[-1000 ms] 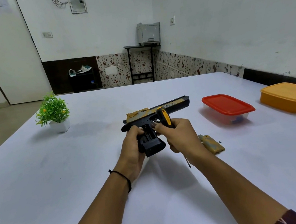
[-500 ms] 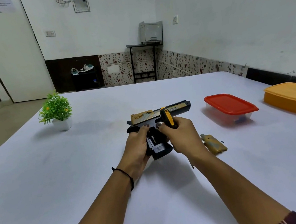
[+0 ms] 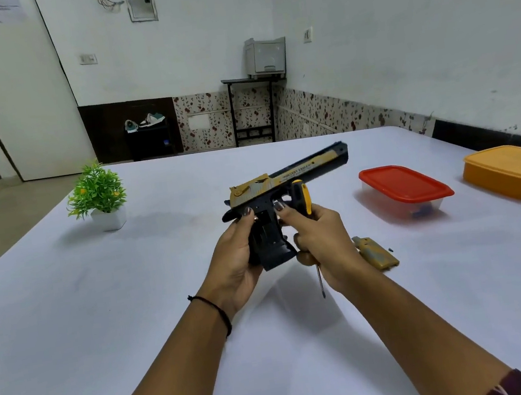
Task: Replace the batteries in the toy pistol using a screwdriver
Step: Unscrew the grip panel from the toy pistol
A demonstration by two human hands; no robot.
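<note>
1. White tabletop (image 3: 135,313): small green potted plant (image 3: 99,192) left; red-lidded clear box (image 3: 405,188), orange lidded box (image 3: 514,170) right.
2. Black-and-gold plastic toy pistol (image 3: 283,181): held above tabletop, grip clasped by left hand (image 3: 234,257).
3. Right hand (image 3: 321,239): wrapped round yellow-and-black screwdriver (image 3: 302,196).
4. Room: white door (image 3: 17,96) left, grey printer (image 3: 265,55) on stand.

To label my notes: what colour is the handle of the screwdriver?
The screwdriver handle is black with a yellow stripe; the head view shows it clearly.

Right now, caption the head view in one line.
Left hand and right hand hold toy pistol; right also grips screwdriver.
</note>
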